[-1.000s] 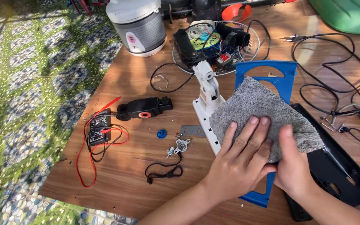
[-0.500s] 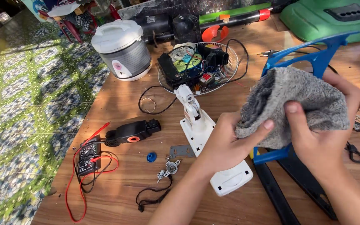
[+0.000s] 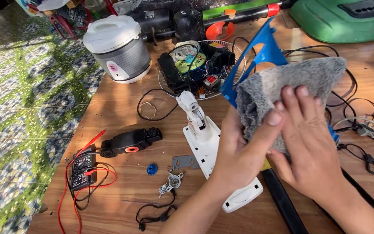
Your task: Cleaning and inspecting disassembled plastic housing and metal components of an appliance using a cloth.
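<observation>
Fingers (image 3: 288,97) of both hands press the grey cloth (image 3: 295,78) against the blue frame (image 3: 262,50).

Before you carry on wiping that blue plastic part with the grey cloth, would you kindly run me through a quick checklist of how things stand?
1. Cloth grip: the left hand and right hand both press the grey cloth. Ok.
2. Cloth contact: the cloth is wrapped over the blue plastic part, which is lifted and tilted. Ok.
3. Part support: what holds the blue part beneath the cloth is hidden. Cannot tell.
4. Space under the hands: the white fan base lies right beneath the left wrist. Not ok.
5. Loose bits: the blue knob and small metal plate lie on the table near the left forearm. Not ok.
6. Cables: black wires trail near the right hand. Not ok.
</observation>
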